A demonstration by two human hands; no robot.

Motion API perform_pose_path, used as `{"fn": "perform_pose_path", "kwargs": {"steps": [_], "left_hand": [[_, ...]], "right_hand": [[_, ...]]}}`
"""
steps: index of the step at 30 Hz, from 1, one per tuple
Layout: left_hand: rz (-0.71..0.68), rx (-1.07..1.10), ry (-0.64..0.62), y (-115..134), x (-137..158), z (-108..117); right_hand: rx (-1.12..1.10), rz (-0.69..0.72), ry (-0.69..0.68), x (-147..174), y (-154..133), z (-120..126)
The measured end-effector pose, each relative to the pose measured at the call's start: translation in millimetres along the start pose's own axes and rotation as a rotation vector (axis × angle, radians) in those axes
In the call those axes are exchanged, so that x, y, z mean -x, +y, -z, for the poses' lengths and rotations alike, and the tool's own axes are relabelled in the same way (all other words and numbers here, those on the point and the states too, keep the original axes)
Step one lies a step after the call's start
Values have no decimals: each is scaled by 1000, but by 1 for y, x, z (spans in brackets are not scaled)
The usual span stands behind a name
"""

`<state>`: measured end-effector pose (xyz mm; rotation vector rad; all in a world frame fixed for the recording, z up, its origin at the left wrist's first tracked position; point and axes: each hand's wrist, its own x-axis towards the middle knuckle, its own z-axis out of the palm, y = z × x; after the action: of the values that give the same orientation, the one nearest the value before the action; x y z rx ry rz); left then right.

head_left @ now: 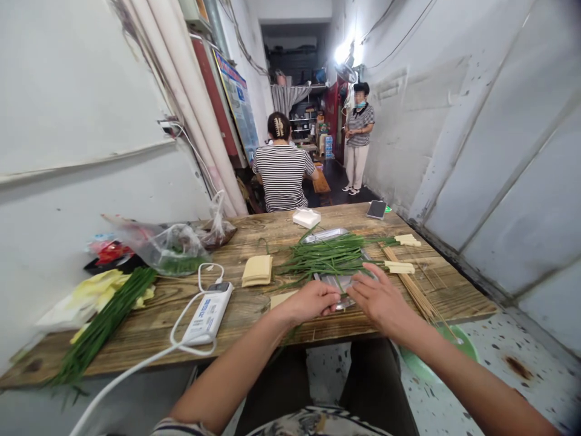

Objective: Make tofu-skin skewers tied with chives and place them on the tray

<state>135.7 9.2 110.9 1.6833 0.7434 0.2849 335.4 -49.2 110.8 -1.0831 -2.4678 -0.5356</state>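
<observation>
Over the near edge of a metal tray, my left hand is closed in a fist-like pinch around a few chives, whose green ends show beside its fingers. My right hand reaches in from the other side, fingers stretched and apart, close to the same green ends. A loose heap of long chives lies across the trays just beyond both hands. Pale tofu-skin rolls with chives in them rest to the right. A stack of square tofu sheets sits left of the heap; another sheet lies partly under my left forearm.
Bamboo skewers lie at right, above a green basin on the floor. At left are a power strip with a white cable, a chive bundle and plastic bags. A phone lies far right. Two people are beyond the table.
</observation>
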Motion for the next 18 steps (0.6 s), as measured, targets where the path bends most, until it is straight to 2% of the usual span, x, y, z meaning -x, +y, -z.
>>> {"fn": "perform_pose_path", "kwargs": {"steps": [5,7,10,14,18], "left_hand": [[-211,-430,190,-8,12,6],[-223,-577,257,-5,16,5],[-190,-731,292,0,22,2],[-180,-777,285,4,28,3],[-188,-740,286,2,28,12]], "right_hand": [[-66,-65,-27,0,12,-4],[-43,-98,-72,-5,8,-4],[26,-112,-135,-18,-5,-3],[-34,-57,-244,-34,-14,-6],[-170,-41,-344,-47,-3,-9]]}}
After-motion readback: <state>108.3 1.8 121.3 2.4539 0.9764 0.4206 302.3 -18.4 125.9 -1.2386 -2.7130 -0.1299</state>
